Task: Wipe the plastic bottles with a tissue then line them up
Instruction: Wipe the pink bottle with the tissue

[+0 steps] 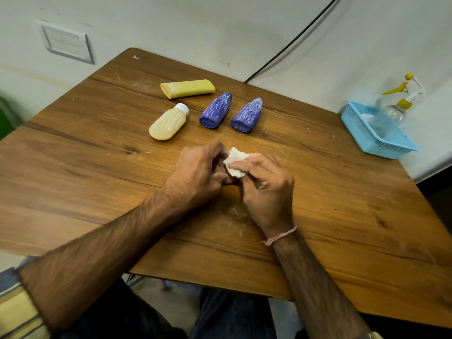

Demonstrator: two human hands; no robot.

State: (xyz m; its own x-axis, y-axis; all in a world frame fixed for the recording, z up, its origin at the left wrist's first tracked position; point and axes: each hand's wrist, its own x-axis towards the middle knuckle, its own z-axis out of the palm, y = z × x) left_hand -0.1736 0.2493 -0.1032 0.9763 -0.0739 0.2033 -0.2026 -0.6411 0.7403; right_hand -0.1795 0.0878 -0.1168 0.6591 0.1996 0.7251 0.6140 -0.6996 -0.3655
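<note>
Tissue (235, 163) is pinched between left hand (195, 172) and right hand (266, 189), while the pale bottle (168, 123), base toward them, lies beyond nearer the left, toward the desk's (97, 167) far edge.

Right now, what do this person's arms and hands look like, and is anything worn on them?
Both forearms are bare and hairy. The right hand has a thin pink thread bracelet tied at its wrist. The left hand wears nothing; a yellow-and-grey striped sleeve shows near that elbow.
</note>
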